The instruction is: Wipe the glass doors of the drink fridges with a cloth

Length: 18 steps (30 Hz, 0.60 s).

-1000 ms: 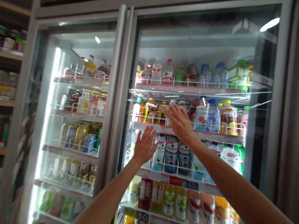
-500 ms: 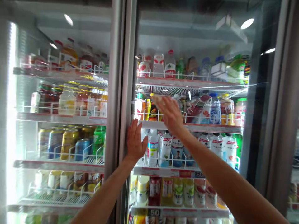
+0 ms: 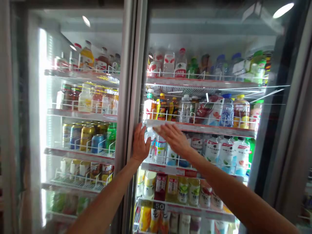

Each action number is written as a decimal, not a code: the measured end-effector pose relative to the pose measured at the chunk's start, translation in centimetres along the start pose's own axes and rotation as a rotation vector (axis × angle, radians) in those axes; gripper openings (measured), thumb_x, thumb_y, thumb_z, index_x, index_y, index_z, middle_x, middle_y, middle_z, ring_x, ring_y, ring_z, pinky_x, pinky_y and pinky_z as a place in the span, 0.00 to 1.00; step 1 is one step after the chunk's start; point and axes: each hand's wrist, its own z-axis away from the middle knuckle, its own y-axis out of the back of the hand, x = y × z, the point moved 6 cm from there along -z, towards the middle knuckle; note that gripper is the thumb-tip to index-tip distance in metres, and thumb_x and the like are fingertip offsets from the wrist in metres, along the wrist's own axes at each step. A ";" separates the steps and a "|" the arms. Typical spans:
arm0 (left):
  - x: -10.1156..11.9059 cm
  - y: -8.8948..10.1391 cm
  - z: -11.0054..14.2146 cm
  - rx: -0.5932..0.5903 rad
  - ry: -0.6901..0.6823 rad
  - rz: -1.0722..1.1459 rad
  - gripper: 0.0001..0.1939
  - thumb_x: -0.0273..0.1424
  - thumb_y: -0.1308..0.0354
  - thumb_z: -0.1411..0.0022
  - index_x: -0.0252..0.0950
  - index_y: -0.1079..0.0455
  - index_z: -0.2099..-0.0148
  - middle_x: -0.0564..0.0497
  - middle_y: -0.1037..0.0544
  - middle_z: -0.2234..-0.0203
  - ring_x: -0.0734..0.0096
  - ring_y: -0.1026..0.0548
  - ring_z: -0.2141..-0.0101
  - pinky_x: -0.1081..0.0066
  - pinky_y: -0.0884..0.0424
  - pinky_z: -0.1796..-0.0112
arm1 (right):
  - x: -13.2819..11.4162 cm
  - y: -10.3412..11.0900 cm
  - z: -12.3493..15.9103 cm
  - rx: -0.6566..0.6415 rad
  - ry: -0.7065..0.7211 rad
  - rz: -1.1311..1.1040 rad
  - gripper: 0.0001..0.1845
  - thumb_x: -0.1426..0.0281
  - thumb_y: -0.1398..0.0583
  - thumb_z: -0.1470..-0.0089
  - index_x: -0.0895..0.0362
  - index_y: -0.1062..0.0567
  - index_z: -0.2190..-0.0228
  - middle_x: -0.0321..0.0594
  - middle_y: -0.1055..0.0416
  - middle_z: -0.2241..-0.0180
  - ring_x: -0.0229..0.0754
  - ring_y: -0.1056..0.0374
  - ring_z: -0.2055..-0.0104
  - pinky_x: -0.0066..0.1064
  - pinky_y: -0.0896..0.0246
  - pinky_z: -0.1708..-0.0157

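Observation:
My left hand [image 3: 141, 143] rests with stretched fingers against the metal edge of the right glass door [image 3: 139, 97], its thumb over the glass. My right hand [image 3: 174, 138] is in front of the same door, palm down, fingers extended to the left and close together. A pale patch shows at its fingertips; I cannot tell what it is. Just above them is a whitish strip [image 3: 158, 123], level with a shelf edge; whether it is on the glass or the shelf is unclear. Behind the hand, bottles [image 3: 160, 149] are partly hidden.
The left glass door [image 3: 128, 65] stands beside the right one, with cans [image 3: 87, 136] and bottles [image 3: 86, 57] behind it. More bottles [image 3: 226, 110] and drinks [image 3: 173, 188] fill the right side's shelves. Ceiling lights reflect in the glass.
My right hand has moved down, from in front of the second-shelf bottles to just below that shelf's edge. My left hand stays on the door edge. The view has shifted slightly.

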 end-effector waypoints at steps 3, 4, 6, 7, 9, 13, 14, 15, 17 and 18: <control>0.6 -0.2 0.2 -0.002 0.021 -0.055 0.24 0.34 0.56 0.36 0.34 0.50 0.39 0.37 0.47 0.40 0.59 0.51 0.38 0.53 0.47 0.43 | 6.5 3.2 -0.8 0.137 -0.323 0.062 0.26 0.79 0.52 0.45 0.54 0.38 0.45 0.40 0.47 0.39 0.46 0.61 0.35 0.51 0.56 0.38; 0.9 -0.3 0.1 -0.001 0.037 -0.065 0.24 0.34 0.55 0.36 0.34 0.50 0.40 0.37 0.46 0.40 0.58 0.51 0.38 0.52 0.47 0.43 | 7.4 3.7 -0.4 0.154 -0.382 0.065 0.25 0.78 0.52 0.44 0.55 0.37 0.46 0.42 0.49 0.39 0.47 0.61 0.34 0.52 0.57 0.38; 1.9 -0.5 -0.4 -0.009 0.054 -0.066 0.23 0.34 0.55 0.36 0.34 0.49 0.40 0.37 0.45 0.40 0.59 0.50 0.39 0.51 0.47 0.43 | 6.4 3.6 1.4 0.113 -0.340 0.039 0.24 0.78 0.52 0.44 0.57 0.36 0.47 0.44 0.48 0.39 0.47 0.61 0.34 0.50 0.57 0.38; 2.6 -0.6 -0.6 -0.018 0.055 -0.059 0.23 0.34 0.55 0.37 0.34 0.48 0.41 0.38 0.44 0.41 0.59 0.49 0.39 0.51 0.47 0.43 | 4.7 3.1 2.8 0.071 -0.261 0.017 0.24 0.78 0.52 0.44 0.57 0.36 0.47 0.44 0.47 0.39 0.47 0.61 0.34 0.49 0.56 0.38; 4.7 -0.8 -0.8 -0.040 0.055 -0.022 0.21 0.33 0.55 0.37 0.34 0.45 0.42 0.38 0.43 0.41 0.60 0.48 0.39 0.52 0.46 0.43 | 0.6 1.9 5.9 -0.007 -0.088 -0.019 0.24 0.78 0.51 0.45 0.55 0.36 0.47 0.43 0.43 0.41 0.45 0.61 0.35 0.46 0.53 0.39; 10.3 -2.6 0.3 -0.126 0.046 0.177 0.20 0.30 0.57 0.36 0.35 0.45 0.43 0.41 0.37 0.44 0.67 0.42 0.42 0.59 0.40 0.44 | -2.1 1.0 9.1 -0.077 -0.134 -0.006 0.23 0.74 0.48 0.45 0.53 0.36 0.47 0.46 0.45 0.40 0.48 0.58 0.35 0.48 0.51 0.41; 11.6 -3.2 0.9 -0.131 0.057 0.220 0.20 0.30 0.57 0.36 0.36 0.45 0.42 0.42 0.37 0.45 0.67 0.41 0.42 0.59 0.40 0.44 | -1.5 1.3 9.2 -0.074 -0.192 0.001 0.24 0.73 0.47 0.45 0.53 0.36 0.46 0.48 0.48 0.39 0.49 0.58 0.35 0.50 0.53 0.41; 12.6 -3.9 1.6 -0.119 0.083 0.248 0.21 0.30 0.58 0.36 0.36 0.46 0.41 0.42 0.37 0.44 0.67 0.42 0.42 0.58 0.42 0.43 | -0.9 1.6 9.1 -0.072 -0.224 -0.002 0.24 0.72 0.47 0.45 0.52 0.37 0.46 0.48 0.50 0.38 0.50 0.58 0.35 0.52 0.55 0.41; 14.1 -5.2 2.9 -0.064 0.151 0.262 0.22 0.30 0.58 0.36 0.35 0.49 0.39 0.41 0.40 0.43 0.65 0.46 0.40 0.55 0.45 0.42 | 0.1 2.4 9.2 -0.070 -0.173 -0.038 0.23 0.69 0.46 0.45 0.50 0.35 0.47 0.45 0.51 0.38 0.49 0.58 0.35 0.52 0.58 0.40; 14.7 -5.8 3.5 -0.033 0.181 0.255 0.23 0.30 0.59 0.35 0.35 0.50 0.39 0.40 0.42 0.42 0.64 0.48 0.39 0.54 0.46 0.42 | 0.4 2.9 9.6 -0.072 -0.105 -0.063 0.21 0.68 0.45 0.46 0.49 0.33 0.49 0.44 0.50 0.38 0.48 0.57 0.35 0.51 0.59 0.40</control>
